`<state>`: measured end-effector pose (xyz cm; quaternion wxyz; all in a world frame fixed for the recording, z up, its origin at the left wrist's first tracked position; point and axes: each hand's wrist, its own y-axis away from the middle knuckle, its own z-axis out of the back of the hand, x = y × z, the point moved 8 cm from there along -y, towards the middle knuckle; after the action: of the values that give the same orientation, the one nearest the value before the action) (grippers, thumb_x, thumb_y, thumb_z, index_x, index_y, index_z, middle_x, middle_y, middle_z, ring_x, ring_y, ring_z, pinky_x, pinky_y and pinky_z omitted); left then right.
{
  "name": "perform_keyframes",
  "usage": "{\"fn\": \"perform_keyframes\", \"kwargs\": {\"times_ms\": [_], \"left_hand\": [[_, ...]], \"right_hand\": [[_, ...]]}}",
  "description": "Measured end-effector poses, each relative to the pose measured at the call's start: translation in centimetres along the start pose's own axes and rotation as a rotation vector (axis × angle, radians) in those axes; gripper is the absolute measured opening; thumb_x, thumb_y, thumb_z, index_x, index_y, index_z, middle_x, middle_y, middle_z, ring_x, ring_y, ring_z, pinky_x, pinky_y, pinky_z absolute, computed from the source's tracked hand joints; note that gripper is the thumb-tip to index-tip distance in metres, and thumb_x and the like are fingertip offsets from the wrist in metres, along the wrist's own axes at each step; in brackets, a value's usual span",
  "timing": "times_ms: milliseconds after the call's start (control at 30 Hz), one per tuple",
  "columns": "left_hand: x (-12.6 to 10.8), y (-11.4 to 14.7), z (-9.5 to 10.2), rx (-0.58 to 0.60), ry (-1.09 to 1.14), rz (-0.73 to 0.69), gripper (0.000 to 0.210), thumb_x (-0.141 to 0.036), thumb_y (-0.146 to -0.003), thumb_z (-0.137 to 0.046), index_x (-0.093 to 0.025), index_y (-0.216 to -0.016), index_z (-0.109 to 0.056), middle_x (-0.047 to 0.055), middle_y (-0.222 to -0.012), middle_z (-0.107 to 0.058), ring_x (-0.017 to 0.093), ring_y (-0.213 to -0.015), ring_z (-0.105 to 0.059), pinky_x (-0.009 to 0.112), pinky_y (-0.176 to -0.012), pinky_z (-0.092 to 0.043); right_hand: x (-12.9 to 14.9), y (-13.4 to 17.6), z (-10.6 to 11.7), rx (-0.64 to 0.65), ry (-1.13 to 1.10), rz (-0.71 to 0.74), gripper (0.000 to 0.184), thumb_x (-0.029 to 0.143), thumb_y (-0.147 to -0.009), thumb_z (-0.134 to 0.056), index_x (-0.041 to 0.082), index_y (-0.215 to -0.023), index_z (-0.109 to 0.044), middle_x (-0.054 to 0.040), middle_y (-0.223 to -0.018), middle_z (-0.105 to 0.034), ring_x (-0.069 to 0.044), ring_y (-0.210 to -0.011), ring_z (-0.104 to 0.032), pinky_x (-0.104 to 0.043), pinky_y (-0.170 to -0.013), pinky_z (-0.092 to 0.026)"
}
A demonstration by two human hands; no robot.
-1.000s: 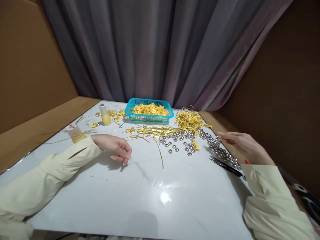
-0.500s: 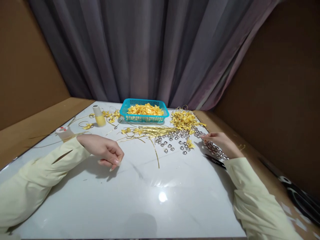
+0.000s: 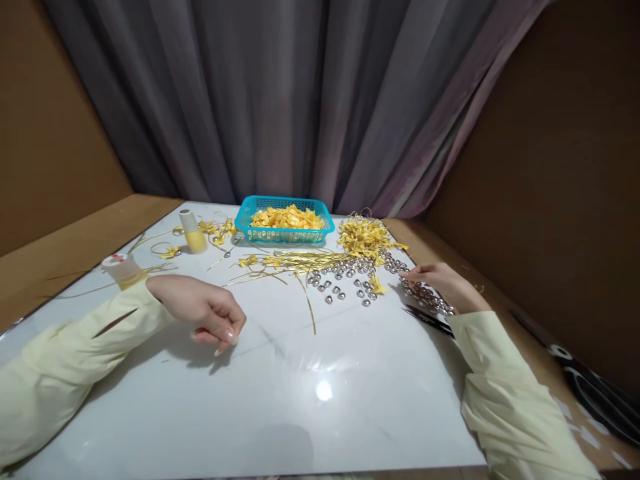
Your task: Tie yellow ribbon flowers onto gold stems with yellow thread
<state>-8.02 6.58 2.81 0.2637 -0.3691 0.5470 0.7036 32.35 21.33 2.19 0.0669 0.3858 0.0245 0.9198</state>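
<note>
My left hand (image 3: 205,313) hovers over the left part of the white tabletop. Its fingers are curled and thumb and forefinger press together; whatever lies between them, if anything, is too small to make out. At the right side, my right hand (image 3: 443,283) reaches in among loose silver beads (image 3: 425,298), fingertips pinched at the edge of the heap. Whether a bead is between those fingertips cannot be seen. More silver beads (image 3: 353,268) spread to its left, with a yellow ribbon flower (image 3: 377,285) among them. Beneath my right wrist lies a black-handled pointed tool (image 3: 430,320), partly hidden.
A blue basket (image 3: 285,235) of yellow ribbon flowers stands at the back. Right of it is a pile of wired yellow flowers (image 3: 367,238). Gold wires (image 3: 305,260) lie in front. A yellow bottle (image 3: 194,233) and a clear container (image 3: 123,270) stand left; black scissors (image 3: 595,393) lie far right.
The view has shifted slightly. My left hand has come down a little and keeps its pinch; my right hand stays at the silver beads.
</note>
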Motion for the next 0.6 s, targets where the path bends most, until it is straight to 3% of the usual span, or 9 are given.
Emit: {"fn": "perform_keyframes", "kwargs": {"times_ms": [233,367,433,500,567,600], "left_hand": [[0.7,-0.3,0.2,0.008,-0.019,0.014,0.029,-0.041,-0.089,-0.057,-0.017,-0.071,-0.062,-0.003,-0.050,-0.040,0.011,-0.047,-0.035,0.024,-0.051,-0.032],[0.4,-0.3,0.1,-0.005,-0.004,0.015,0.029,-0.040,-0.088,-0.057,-0.017,-0.070,-0.061,-0.003,-0.049,-0.040,0.011,-0.047,-0.035,0.023,-0.052,-0.033],[0.1,-0.2,0.1,-0.017,-0.005,0.021,0.030,-0.040,-0.089,-0.057,-0.017,-0.070,-0.059,-0.004,-0.049,-0.040,0.011,-0.047,-0.036,0.023,-0.053,-0.034],[-0.2,-0.2,0.0,-0.034,-0.012,0.026,0.030,-0.041,-0.089,-0.056,-0.017,-0.070,-0.058,-0.004,-0.049,-0.040,0.011,-0.047,-0.035,0.022,-0.054,-0.035],[-0.6,-0.2,0.0,-0.054,-0.015,0.019,0.030,-0.041,-0.090,-0.055,-0.017,-0.071,-0.056,-0.005,-0.049,-0.038,0.011,-0.047,-0.034,0.022,-0.056,-0.037],[-0.9,-0.2,0.0,-0.065,-0.014,0.014,0.030,-0.041,-0.090,-0.054,-0.018,-0.072,-0.055,-0.005,-0.049,-0.038,0.011,-0.047,-0.034,0.022,-0.058,-0.038]], "right_hand": [[0.4,0.5,0.1,-0.016,0.085,-0.008,0.033,0.044,-0.053,-0.081,0.018,-0.045,-0.063,-0.0021,-0.050,-0.063,-0.016,-0.054,-0.053,-0.027,-0.054,-0.035],[2.1,1.8,2.5,-0.299,0.161,0.002,0.024,0.036,-0.062,-0.076,0.019,-0.052,-0.063,-0.0047,-0.058,-0.064,-0.023,-0.067,-0.059,-0.030,-0.060,-0.036],[3.8,3.2,3.7,-0.454,0.172,0.047,0.017,0.033,-0.071,-0.068,0.018,-0.062,-0.064,-0.0074,-0.069,-0.068,-0.027,-0.080,-0.061,-0.031,-0.066,-0.038],[6.1,5.0,4.0,-0.529,0.148,0.119,0.018,0.033,-0.080,-0.059,0.018,-0.070,-0.065,-0.0081,-0.076,-0.069,-0.026,-0.083,-0.062,-0.031,-0.069,-0.041],[8.9,7.0,2.9,-0.482,0.098,0.213,0.026,0.041,-0.084,-0.056,0.020,-0.074,-0.066,-0.0051,-0.073,-0.070,-0.021,-0.073,-0.064,-0.028,-0.065,-0.043],[10.5,8.1,1.5,-0.389,0.063,0.272,0.031,0.046,-0.084,-0.056,0.020,-0.072,-0.067,-0.0029,-0.068,-0.069,-0.018,-0.064,-0.062,-0.026,-0.058,-0.042]]}}
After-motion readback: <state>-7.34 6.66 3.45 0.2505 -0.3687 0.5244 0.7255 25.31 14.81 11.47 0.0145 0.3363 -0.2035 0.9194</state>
